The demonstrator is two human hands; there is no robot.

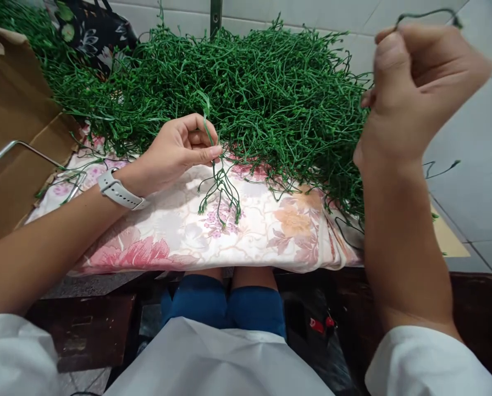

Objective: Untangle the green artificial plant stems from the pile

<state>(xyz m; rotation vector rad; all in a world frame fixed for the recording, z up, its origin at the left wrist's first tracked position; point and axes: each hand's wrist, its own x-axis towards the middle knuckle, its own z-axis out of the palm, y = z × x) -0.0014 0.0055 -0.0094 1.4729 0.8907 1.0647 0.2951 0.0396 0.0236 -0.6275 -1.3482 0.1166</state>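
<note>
Above the flowered cloth (262, 245), in the head view, the left hand (180, 146) pinches a small bunch of green stems (221, 184) between thumb and fingers; its branching, tufted ends hang down over the cloth, and a leafy end rises past the fingers. Up at the right, well apart from the left, the right hand (419, 93) is raised and curled, thumb pressed to the bent fingers, gripping a thin dark green strand (429, 12) that arches over the knuckles. Behind both hands a large heap of green stems (270, 93) spreads along the tiled wall (180, 17). At the left stands a cardboard box (15, 110), with a bent metal rod (17, 143) before it, and a flower-patterned bag (93, 41) sits among the greenery. A pale watch strap (120, 190) circles the left wrist.
</note>
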